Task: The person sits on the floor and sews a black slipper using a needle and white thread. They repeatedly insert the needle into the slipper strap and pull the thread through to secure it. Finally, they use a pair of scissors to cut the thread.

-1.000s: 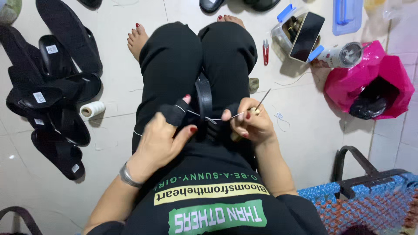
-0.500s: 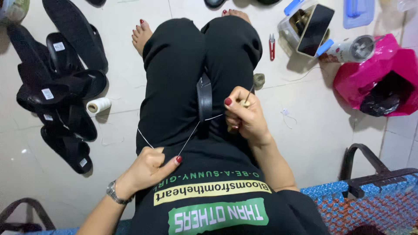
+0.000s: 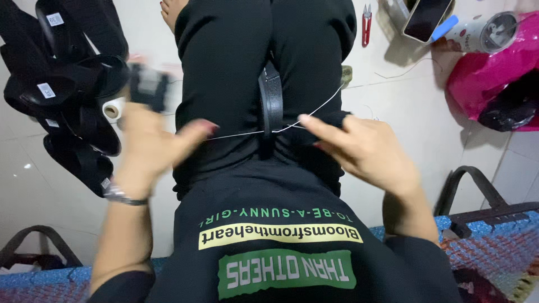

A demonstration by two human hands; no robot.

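**A:** What has changed since the earlier frame?

**B:** My left hand (image 3: 149,148) has swung out to the left and blurs; the thread (image 3: 241,133) now runs taut across the lap. The camera has tipped closer.

**A:** Where is the piece being sewn?

**B:** The black sandal strap (image 3: 272,101) stands wedged between my knees, the thread passing through it.

**A:** And the hands?

**B:** The left pinches the thread's end between thumb and finger. The right hand (image 3: 365,151) grips the other run of thread with fingers partly spread; I cannot see a needle.

**A:** How would you do it well?

**B:** I judge an even, level pull best, knees firm. Black sandals (image 3: 67,95) lie on the floor (image 3: 393,101).
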